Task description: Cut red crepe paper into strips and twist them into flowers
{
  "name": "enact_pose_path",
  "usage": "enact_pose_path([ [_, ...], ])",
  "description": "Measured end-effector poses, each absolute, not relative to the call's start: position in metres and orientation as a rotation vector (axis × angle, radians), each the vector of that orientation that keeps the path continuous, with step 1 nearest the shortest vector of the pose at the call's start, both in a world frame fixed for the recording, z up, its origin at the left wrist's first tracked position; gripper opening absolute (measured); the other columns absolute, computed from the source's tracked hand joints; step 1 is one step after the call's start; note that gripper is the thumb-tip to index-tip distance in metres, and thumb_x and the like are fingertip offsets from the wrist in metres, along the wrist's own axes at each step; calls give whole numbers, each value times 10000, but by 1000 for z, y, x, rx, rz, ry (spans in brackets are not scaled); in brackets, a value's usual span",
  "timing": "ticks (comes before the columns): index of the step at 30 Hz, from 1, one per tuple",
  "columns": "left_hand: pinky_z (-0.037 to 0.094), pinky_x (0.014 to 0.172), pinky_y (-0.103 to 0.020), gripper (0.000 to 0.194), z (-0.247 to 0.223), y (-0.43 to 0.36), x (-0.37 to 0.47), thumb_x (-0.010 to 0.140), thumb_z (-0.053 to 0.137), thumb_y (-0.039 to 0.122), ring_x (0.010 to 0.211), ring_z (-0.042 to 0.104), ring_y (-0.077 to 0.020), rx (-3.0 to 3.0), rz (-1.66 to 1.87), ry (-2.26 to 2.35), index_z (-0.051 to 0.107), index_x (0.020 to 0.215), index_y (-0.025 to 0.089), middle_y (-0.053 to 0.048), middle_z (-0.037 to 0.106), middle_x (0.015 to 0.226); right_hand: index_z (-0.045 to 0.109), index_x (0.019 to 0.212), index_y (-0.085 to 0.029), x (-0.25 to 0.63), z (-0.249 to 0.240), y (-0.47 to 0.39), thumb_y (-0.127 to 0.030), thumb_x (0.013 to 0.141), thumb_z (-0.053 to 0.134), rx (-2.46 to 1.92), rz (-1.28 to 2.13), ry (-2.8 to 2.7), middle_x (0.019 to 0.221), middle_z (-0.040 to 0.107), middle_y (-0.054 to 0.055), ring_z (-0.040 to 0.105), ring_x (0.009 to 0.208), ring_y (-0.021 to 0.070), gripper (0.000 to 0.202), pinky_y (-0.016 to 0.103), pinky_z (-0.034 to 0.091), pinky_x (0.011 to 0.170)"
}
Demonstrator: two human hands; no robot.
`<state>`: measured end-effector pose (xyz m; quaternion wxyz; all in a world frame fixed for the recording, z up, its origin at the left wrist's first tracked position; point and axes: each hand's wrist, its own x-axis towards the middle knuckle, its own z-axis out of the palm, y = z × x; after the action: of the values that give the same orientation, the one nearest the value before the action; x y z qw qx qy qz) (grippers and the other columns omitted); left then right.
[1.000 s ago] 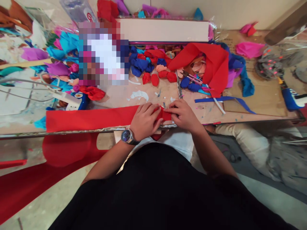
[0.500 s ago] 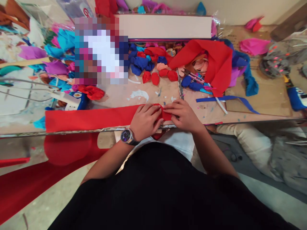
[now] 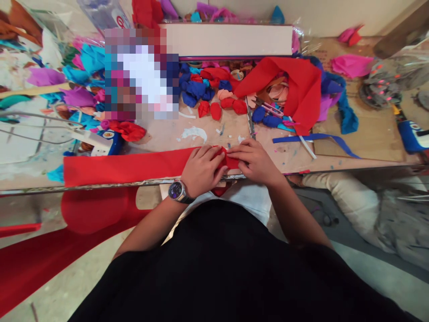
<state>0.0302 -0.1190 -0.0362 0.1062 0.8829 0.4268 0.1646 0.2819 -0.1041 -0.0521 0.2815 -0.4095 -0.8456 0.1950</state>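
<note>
A long red crepe paper strip (image 3: 124, 166) lies flat along the front edge of the table, reaching far to the left. At its right end my left hand (image 3: 202, 169) presses down with bent fingers, a watch on the wrist. My right hand (image 3: 256, 162) faces it, its fingertips closed on the same end. Between the two hands the paper looks folded or gathered, partly hidden by my fingers. Beyond them lie small red twisted paper pieces (image 3: 216, 111) and blue ones (image 3: 197, 91).
Pink-handled scissors (image 3: 268, 107) lie among scraps beside a large red paper loop (image 3: 303, 89). A blue strip (image 3: 338, 142) is at right. A white box (image 3: 231, 40) stands behind. A power strip (image 3: 92, 139) with cables sits left. A red chair (image 3: 100, 210) is below the table edge.
Hardly anything differs. Both hands stay on the strip's right end with tiny finger shifts, and the view has moved slightly.
</note>
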Motion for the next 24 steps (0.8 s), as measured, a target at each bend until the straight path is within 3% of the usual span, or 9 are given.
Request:
enact_pose_path([
  [14,500,1240,-563,508,-31,-124,31,1124,527,419,1503,600,-379,2671,406,1256,684,1532,161,-175,640,1642,863,1275,-308,281,-53,-101,-59,957,509,-1125,536,-2247,1290,868,7,674,1106,278,537,529,546,1092],
  [20,494,1233,-556,443,-29,-124,32,1137,509,381,1544,566,-386,2710,399,1218,716,1433,126,-143,636,1661,862,1262,-318,280,-53,-103,-63,956,521,-1142,537,-2243,1276,868,9,671,1124,288,524,534,540,1108],
  [24,505,1220,-581,521,-28,-124,34,1122,548,411,1523,578,-401,2653,380,1236,652,1529,103,-182,668,1617,828,1323,-269,282,-53,-104,-76,960,531,-1181,560,-2201,1195,842,74,653,1151,298,507,507,565,1069],
])
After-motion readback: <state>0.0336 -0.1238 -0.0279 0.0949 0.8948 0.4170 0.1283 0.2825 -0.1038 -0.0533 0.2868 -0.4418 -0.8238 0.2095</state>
